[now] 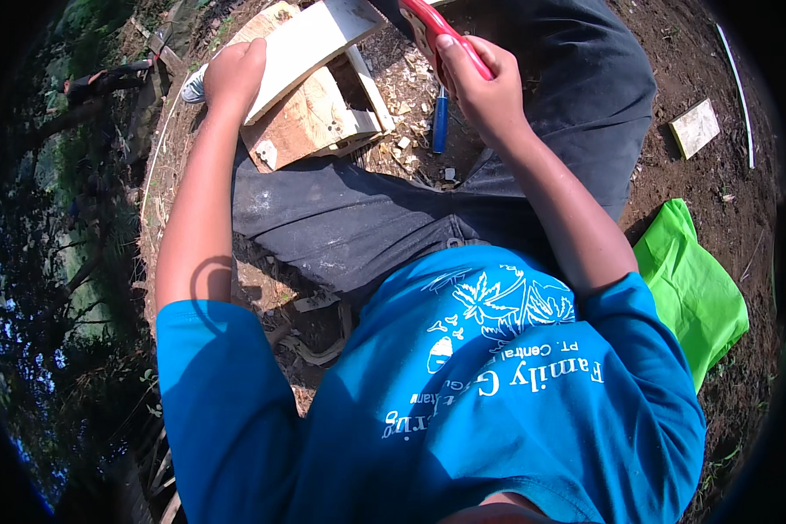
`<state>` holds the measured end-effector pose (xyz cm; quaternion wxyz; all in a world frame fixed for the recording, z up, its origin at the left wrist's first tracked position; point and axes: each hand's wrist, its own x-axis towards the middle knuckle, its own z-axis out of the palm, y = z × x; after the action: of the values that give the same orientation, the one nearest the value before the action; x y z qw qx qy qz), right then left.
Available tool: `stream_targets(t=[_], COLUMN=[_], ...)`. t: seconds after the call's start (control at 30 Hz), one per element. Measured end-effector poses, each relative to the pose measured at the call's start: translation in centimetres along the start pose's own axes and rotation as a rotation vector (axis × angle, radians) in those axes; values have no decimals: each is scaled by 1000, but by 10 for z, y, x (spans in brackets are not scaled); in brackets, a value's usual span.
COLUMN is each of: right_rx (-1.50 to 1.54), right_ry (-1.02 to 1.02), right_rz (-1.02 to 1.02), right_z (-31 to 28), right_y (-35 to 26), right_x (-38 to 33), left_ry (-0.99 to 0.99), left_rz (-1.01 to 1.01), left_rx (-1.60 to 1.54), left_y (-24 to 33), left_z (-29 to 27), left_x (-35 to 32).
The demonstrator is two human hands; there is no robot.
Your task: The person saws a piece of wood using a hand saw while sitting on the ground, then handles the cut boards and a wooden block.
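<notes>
My left hand [234,77] is closed on the edge of a pale wooden board [310,44], which slants up and out at the top of the picture. Beneath that board lie thicker wooden pieces [301,122], joined into a box-like shape with a dark gap. In my right hand [483,83] is a tool with a curved red handle [437,22], its fingers wrapped round the grip. The tool's working end runs toward the top edge and cannot be made out. Just left of my right hand, a blue-handled tool [440,124] rests among wood chips.
My legs in dark trousers [576,96] are bent around the work. Wood chips [397,153] cover the ground between them. At the right lie a bright green cloth or bag [686,288], a small wood offcut [695,128] and a white strip [738,96]. Another person [105,83] is at the far left.
</notes>
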<state>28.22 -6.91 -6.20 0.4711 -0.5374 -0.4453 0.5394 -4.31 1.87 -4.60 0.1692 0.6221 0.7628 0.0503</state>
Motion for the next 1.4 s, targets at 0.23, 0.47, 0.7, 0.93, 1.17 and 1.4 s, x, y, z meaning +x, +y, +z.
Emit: stream_targets(t=[0.23, 0.47, 0.7, 0.93, 1.17, 1.4], right_rx=[-262, -103, -101, -120, 4, -45], right_ry=[123, -74, 14, -47, -89, -183], right_rz=[-118, 216, 49, 61, 218, 196], right_z=[41, -64, 26, 16, -71, -12], right_y=[6, -80, -36, -38, -100, -68], right_x=[55, -98, 51, 37, -77, 98], left_ry=[-25, -17, 60, 30, 203, 142], left_rz=[-50, -1, 114, 79, 137, 180], left_rx=[-7, -7, -49, 43, 62, 39], left_y=[-8, -15, -12, -18, -49, -15], left_z=[6, 4, 7, 8, 24, 18], left_x=[10, 4, 11, 10, 9, 15])
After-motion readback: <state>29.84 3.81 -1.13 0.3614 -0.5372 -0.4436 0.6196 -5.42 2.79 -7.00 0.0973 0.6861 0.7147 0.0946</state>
